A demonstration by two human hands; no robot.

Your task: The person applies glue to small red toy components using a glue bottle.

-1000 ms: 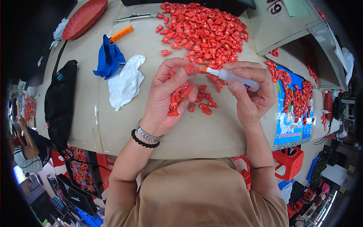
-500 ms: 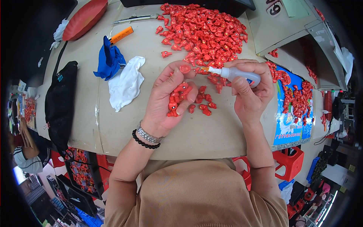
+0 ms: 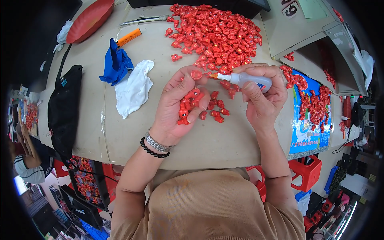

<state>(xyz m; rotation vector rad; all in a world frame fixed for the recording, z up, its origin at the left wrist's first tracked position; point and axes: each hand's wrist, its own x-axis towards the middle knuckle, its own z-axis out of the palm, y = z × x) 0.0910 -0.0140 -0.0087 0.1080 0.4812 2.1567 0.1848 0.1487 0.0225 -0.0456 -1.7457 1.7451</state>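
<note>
My left hand is closed, pinching a small round red plastic part between thumb and finger. Several red plastic figure pieces rest in its palm under the curled fingers. In my right hand is a small translucent squeeze bottle with a white neck, lying nearly level. Its thin orange-brown tip points left, close to the round part; whether they touch I cannot tell. A few loose red pieces lie on the table just right of my left hand.
Beyond my hands spreads a large heap of red pieces. White cloth, blue cloth and an orange-handled tool lie left, near a black bag. At right, more red pieces sit on a blue printed sheet beside a shelf box.
My right hand has moved slightly left with the squeeze bottle, bringing its tip nearer the round red part. My left hand has hardly moved.
</note>
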